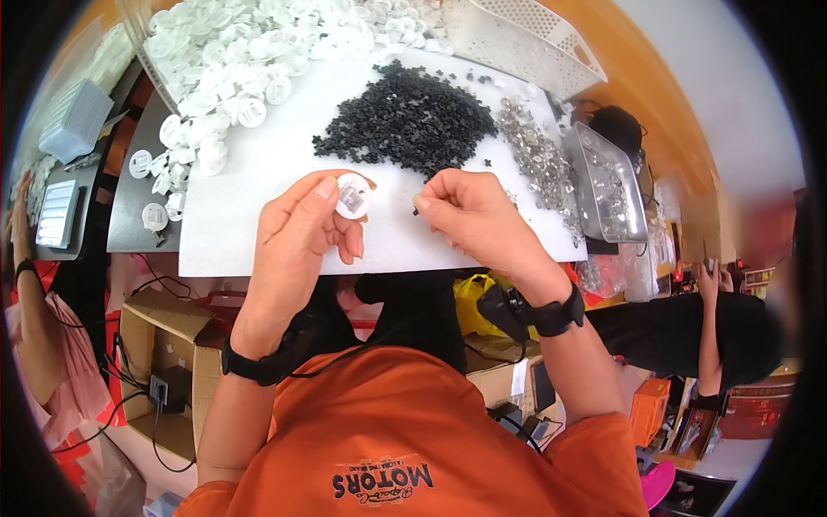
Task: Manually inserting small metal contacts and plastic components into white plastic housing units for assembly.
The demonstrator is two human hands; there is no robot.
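My left hand (pixel 297 220) pinches a round white plastic part (pixel 353 200) between thumb and fingers, its recessed inner side facing up. To its right, my right hand (pixel 474 211) is closed with thumb and forefinger together on a small black piece (pixel 416 211), mostly hidden by the fingertips. The two hands are apart, above the near part of a white work board (pixel 233 224). Just beyond them lies a heap of small black pieces (pixel 409 116). A large pile of similar white round parts (pixel 250 52) spreads over the far left.
Small shiny clear or metal pieces (pixel 538 155) lie at right, beside a clear plastic bin (pixel 610 189). A white perforated basket (pixel 525 43) stands at the far right. An open cardboard box (pixel 164 362) sits below left. Other people work at both sides.
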